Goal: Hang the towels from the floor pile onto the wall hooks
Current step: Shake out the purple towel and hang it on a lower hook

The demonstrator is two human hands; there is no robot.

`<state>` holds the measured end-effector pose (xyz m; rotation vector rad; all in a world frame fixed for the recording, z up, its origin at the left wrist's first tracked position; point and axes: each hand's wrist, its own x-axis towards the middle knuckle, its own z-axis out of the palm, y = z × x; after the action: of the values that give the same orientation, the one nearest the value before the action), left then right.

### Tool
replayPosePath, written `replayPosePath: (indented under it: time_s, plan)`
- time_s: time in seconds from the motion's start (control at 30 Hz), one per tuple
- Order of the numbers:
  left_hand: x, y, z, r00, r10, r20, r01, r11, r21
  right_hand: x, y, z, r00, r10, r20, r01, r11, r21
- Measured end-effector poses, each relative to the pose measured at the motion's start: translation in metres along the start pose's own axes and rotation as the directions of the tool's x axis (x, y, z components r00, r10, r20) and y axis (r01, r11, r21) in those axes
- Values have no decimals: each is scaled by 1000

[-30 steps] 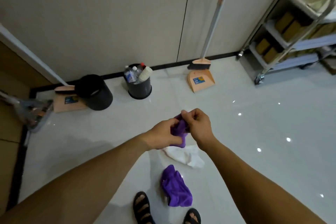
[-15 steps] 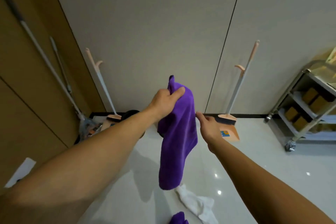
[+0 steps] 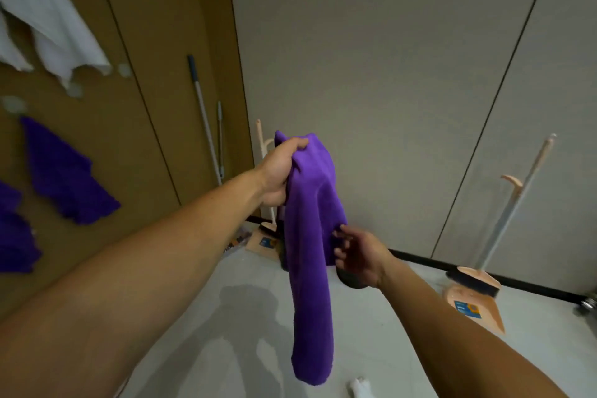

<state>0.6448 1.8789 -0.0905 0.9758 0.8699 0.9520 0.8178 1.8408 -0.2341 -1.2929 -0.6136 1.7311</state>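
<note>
Since half a second ago the view has swung left, so the brown wall [image 3: 135, 126] with a hung white towel [image 3: 55, 32] and hung purple towels [image 3: 68, 174] now shows; the held purple towel [image 3: 310, 236] hangs lower against the right hand [image 3: 358, 258]. Mop poles [image 3: 206, 119] lean in the corner, dustpan sets [image 3: 475, 300] stand along the grey wall, and a white towel [image 3: 360, 389] lies on the floor. The left hand [image 3: 277, 171], arm outstretched, is clenched on the towel's top; the right hand's loosely spread fingers [image 3: 340, 231] touch its side edge.

The blue labels on both dustpans [image 3: 475, 307] are unreadable.
</note>
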Motion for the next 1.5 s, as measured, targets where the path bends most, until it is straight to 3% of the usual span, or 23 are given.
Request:
replayPosePath:
  time_s: [0.1,0.17,0.23,0.3,0.37,0.43,0.5,0.57,0.7,0.77,0.83,0.9,0.97,1.1,1.23,1.37,1.5]
  plan:
    - [-20,8,-20,999,-22,27,23,998,-51,-5,4,21,982,-42,-185,9,985,-175]
    - [-32,16,-29,998,-9,57,15,996,-90,-10,16,36,983,96,-156,-130,966,-225]
    - [-42,26,-37,998,26,58,-19,993,-118,-12,31,53,982,190,-23,-189,944,-270]
    - [-49,33,-51,997,61,40,-56,989,-135,-11,38,74,973,152,175,-123,978,-166]
    - [-55,39,-69,997,79,2,-78,986,-148,-14,35,98,958,40,283,-55,997,46]
    - [-59,47,-91,997,57,-51,-63,991,-118,-19,25,118,951,-47,305,-15,980,197]
    - [-63,54,-116,994,1,-113,-3,1000,-15,-21,11,132,957,-120,264,67,977,201]
    - [-70,60,-144,979,-101,-178,123,986,115,-20,-3,141,967,-181,177,171,983,72]
    - [-88,62,-209,948,-262,-179,304,912,275,-18,-26,148,966,-237,-101,203,941,-271]
    - [-95,63,-235,939,-305,-161,341,888,308,-19,-35,149,898,-379,-224,230,837,-496]
    - [-98,63,-256,935,-300,-191,348,882,318,-22,-42,150,816,-523,-247,198,654,-730]
    - [-97,61,-272,925,-271,-264,353,869,345,-28,-45,155,776,-587,-230,189,565,-803]
    - [-96,60,-281,914,-236,-332,363,841,401,-36,-47,166,790,-567,-235,252,649,-718]
    - [-100,61,-287,906,-207,-369,360,836,415,-52,-43,187,882,-398,-253,318,898,-303]
    - [-106,67,-299,923,-249,-292,335,894,298,-57,-48,188,900,-371,-230,392,918,55]
    - [-102,64,-313,933,-181,-311,263,932,248,-55,-47,178,858,-419,-296,420,905,-65]
    - [-89,56,-311,927,-58,-371,187,928,322,-52,-46,167,856,-456,-243,467,884,-14]
